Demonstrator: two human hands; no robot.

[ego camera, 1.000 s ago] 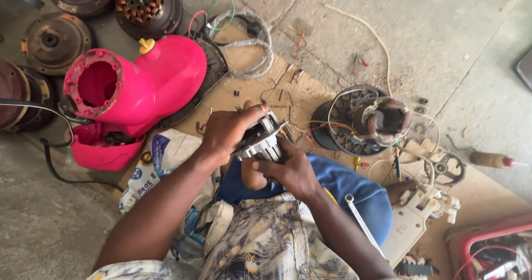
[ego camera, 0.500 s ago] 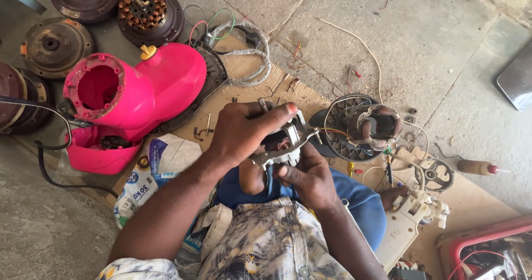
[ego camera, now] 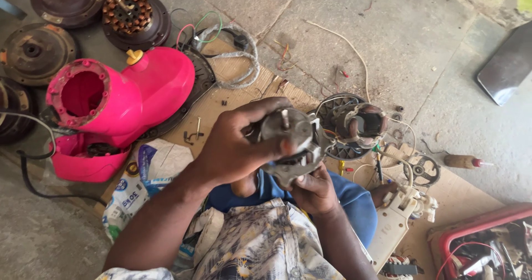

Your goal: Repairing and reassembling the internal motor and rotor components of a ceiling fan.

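Observation:
A grey metal fan motor [ego camera: 289,141] with a short shaft on top sits between both hands, above my lap. My left hand [ego camera: 235,144] wraps over its left side and top. From below, my right hand [ego camera: 313,188] grips its underside. Just right of the motor lies a round stator with copper windings and coloured wires [ego camera: 354,126] on a piece of cardboard [ego camera: 233,100].
A pink plastic fan housing [ego camera: 119,100] lies at left with dark round motor parts [ego camera: 130,17] behind it. A wooden-handled screwdriver [ego camera: 463,161] and a small metal ring part [ego camera: 424,172] lie at right; a white plastic piece [ego camera: 396,224] and red tray [ego camera: 479,241] sit lower right.
Both hands have lifted the motor slightly and turned it so its shaft end faces up. The view has shifted a little.

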